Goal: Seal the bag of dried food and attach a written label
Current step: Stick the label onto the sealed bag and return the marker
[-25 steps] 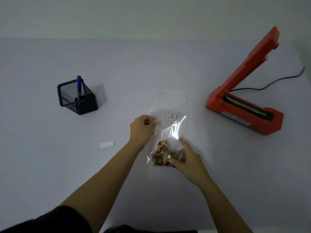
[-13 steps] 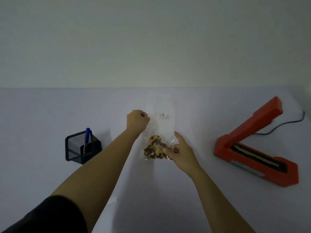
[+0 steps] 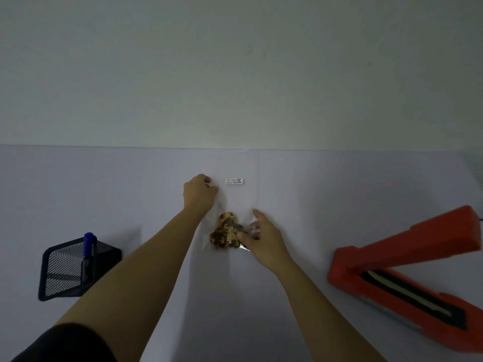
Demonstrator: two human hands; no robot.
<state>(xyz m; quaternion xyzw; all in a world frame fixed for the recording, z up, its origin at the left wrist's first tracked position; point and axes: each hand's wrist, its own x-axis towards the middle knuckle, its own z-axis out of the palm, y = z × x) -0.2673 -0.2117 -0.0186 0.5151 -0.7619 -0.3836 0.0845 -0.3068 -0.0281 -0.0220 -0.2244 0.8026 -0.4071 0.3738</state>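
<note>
Far left, the black mesh pen holder (image 3: 75,270) stands on the table (image 3: 130,194) with a blue pen (image 3: 88,246) poking up from it; my left forearm cuts off its near corner. My left hand (image 3: 200,192) sits at the left edge of the clear bag (image 3: 236,202), fingers curled in tight. The plastic is so faint in this dim light that I can't tell whether I'm pinching it. The label (image 3: 233,181) is stuck on the bag's upper part, its writing too small to read. The dried food (image 3: 226,232) is heaped at the bag's near end. My right hand (image 3: 264,239) grips the near right corner, thumb on top against the food, index finger stretched out, the others blurred behind the plastic. Far right, the red sealer (image 3: 407,278) gapes open, blurred and cut off by the frame.
</note>
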